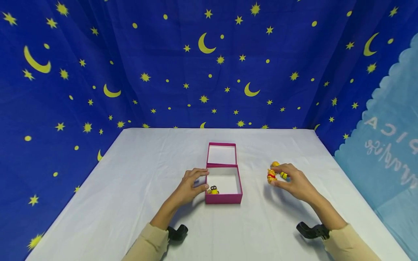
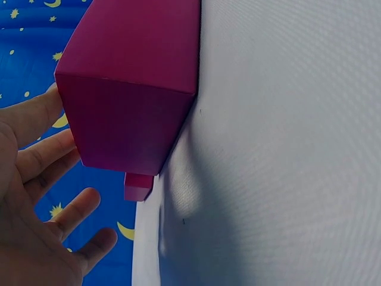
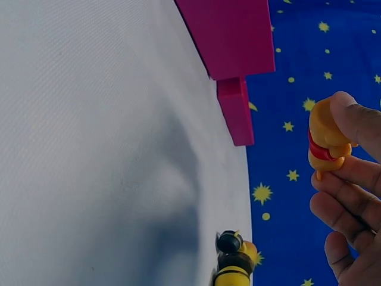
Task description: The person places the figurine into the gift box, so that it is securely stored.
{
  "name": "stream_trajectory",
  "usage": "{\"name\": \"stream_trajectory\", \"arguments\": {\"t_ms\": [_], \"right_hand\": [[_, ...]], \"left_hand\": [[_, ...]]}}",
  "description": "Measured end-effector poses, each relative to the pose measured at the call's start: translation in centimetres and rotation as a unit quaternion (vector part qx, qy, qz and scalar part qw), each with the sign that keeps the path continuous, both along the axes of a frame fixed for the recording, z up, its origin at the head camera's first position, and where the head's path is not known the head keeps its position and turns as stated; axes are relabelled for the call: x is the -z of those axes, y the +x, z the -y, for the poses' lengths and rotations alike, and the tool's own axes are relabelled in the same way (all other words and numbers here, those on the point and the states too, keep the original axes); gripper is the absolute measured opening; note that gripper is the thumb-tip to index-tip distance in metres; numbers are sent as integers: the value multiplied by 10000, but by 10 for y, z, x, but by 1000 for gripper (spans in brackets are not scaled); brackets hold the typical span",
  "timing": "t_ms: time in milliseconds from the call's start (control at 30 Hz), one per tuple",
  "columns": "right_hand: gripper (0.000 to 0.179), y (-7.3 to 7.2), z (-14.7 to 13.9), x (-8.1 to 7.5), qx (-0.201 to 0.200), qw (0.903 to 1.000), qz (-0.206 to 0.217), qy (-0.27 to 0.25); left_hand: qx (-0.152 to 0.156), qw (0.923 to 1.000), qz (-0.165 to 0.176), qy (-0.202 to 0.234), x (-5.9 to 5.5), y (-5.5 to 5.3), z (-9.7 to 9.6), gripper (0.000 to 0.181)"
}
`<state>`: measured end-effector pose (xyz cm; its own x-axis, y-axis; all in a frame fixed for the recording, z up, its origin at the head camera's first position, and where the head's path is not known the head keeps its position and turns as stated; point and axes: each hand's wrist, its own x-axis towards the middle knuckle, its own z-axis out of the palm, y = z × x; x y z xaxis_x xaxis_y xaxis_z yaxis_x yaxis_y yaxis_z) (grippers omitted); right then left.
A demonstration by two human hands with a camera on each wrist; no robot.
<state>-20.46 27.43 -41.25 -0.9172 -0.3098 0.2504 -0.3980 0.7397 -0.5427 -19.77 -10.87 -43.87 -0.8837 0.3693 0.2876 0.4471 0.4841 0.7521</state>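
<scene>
A pink box [image 1: 223,198] with a white inside stands on the table, its left wall touched by my left hand [image 1: 187,186], whose fingers are spread and fairly straight along the rim. Inside the box, at the front left corner, is a yellow minion figure [image 1: 214,190] with black goggles. My right hand [image 1: 295,183] pinches an orange bear figure [image 3: 324,134] with a red shirt between thumb and fingers, held above the table to the right of the box. Just beyond that hand lies a yellow-and-black striped figure [image 3: 233,277], partly hidden by the fingers in the head view.
Right behind the box sits its pink-rimmed lid [image 1: 222,154], inside up. A white cloth covers the table [image 1: 156,156]. Blue star-patterned curtains [image 1: 209,72] enclose the back and sides, with a light blue sheet [image 1: 392,156] hanging on the right.
</scene>
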Motion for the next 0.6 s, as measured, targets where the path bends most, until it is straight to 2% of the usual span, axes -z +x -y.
{"name": "stream_trajectory", "arguments": {"t_ms": [100,333,600], "right_hand": [[50,0,2,-1,7,10000,-25,-18],[51,2,6,-4,-58,9999,-124,-72],[52,3,10,-7,-52,9999,-127,-101]], "left_hand": [[-11,10000,-41,-27,0,0,0,43],[-9,9998,194,-46,-1,1,1,45],[7,9999,134,-29,-1,1,1,44]]}}
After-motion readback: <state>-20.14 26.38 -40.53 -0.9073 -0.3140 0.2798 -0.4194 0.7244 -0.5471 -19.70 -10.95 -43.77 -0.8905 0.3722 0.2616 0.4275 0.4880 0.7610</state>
